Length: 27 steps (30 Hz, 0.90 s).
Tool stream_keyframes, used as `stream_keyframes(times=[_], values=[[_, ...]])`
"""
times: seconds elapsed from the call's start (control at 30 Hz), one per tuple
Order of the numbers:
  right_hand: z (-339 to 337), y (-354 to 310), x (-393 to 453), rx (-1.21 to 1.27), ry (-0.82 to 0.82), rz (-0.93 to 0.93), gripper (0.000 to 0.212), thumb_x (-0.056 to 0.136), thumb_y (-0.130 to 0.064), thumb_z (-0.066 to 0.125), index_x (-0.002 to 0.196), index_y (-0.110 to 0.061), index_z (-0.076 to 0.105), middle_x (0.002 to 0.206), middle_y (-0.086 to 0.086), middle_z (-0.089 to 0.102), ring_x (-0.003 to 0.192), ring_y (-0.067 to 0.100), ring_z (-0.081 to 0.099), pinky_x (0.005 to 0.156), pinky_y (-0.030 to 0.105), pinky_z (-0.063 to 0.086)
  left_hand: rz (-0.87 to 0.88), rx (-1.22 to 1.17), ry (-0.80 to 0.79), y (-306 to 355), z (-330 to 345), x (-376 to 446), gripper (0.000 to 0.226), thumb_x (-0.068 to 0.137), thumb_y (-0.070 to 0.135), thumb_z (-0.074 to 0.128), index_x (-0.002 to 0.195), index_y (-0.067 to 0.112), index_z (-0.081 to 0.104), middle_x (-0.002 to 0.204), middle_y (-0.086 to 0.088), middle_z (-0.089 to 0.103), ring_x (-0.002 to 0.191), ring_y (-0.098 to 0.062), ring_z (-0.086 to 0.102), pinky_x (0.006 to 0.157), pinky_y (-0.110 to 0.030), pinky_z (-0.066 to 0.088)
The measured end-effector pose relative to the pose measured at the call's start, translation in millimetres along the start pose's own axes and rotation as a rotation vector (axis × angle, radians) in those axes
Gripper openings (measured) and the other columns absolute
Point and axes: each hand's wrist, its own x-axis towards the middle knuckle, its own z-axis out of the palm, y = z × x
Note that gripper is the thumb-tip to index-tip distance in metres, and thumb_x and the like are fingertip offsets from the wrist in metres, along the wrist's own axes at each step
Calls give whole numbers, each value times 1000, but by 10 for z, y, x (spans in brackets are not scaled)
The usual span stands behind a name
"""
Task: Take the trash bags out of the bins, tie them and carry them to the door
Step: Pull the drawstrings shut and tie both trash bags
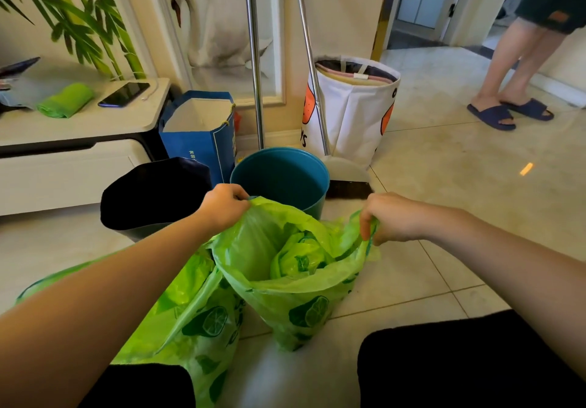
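**Two hands hold a green bag open on the tiles**

Two green trash bags printed with dark lime slices sit on the pale tiled floor between the person's dark-clad knees. One bag (pixel 196 322) lies slumped beside the left forearm. The open bag (pixel 295 280) stands just right of it, with crumpled green plastic inside. The left hand (pixel 223 206) pinches the bag's far-left rim with curled fingers; the right hand (pixel 391 217) grips the right rim, fingers curled round the plastic.

Just behind the bag stands a teal bin (pixel 282 179), unlined. To its left is a dark bin (pixel 152 195). Beyond that a blue paper bag (pixel 203 131) carries small white writing too small to read. A white fabric hamper (pixel 355 112) shows black letters ending in "ys", and two metal poles (pixel 255 58) lean at the wall. On the low cabinet (pixel 95 128) lie a green roll (pixel 66 100) and a phone (pixel 123 94). Far right, a second person's legs (pixel 513 68) stand in blue slippers.
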Motion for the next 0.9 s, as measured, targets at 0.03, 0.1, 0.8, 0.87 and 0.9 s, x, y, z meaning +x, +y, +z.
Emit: stream_keyframes(times=[0.03, 0.1, 0.8, 0.87, 0.9], values=[[-4, -4, 8, 1, 10, 1, 15, 76, -20, 74, 90, -24, 74, 104, 3, 56, 95, 23, 59, 83, 36, 53, -17, -31, 26, -16, -23, 8, 13, 90, 17, 58, 95, 12, 69, 90, -5, 62, 79, -18, 57, 69, -30, 47], [-18, 7, 15, 25, 40, 3, 12, 77, -22, 73, 89, -22, 74, 100, 2, 61, 93, 22, 59, 80, 33, 51, -45, -94, 62, -45, -60, 8, 10, 91, 20, 59, 89, 14, 67, 86, -5, 63, 75, -17, 57, 64, -29, 48], [-22, 61, 21, 110, 157, 29, 28, 76, -23, 71, 77, -32, 45, 84, -10, 34, 89, 18, 42, 74, 30, 38, -48, -393, 149, 57, -191, -114, 16, 93, 17, 55, 80, 13, 65, 73, -4, 68, 68, -15, 57, 85, -43, 55], [-33, 45, 4, 70, 202, 3, 15, 80, -21, 65, 81, -29, 53, 87, -6, 37, 88, 18, 44, 73, 27, 35, -51, -410, 153, 60, -209, -123, 16, 93, 17, 56, 80, 12, 65, 73, -4, 69, 69, -15, 58, 86, -43, 56], [-43, 41, -2, 63, 243, -12, 8, 82, -20, 62, 82, -27, 57, 90, -4, 40, 88, 18, 45, 72, 26, 34, -53, -418, 154, 62, -219, -124, 16, 93, 17, 56, 81, 12, 65, 74, -4, 69, 69, -14, 59, 86, -43, 56]])
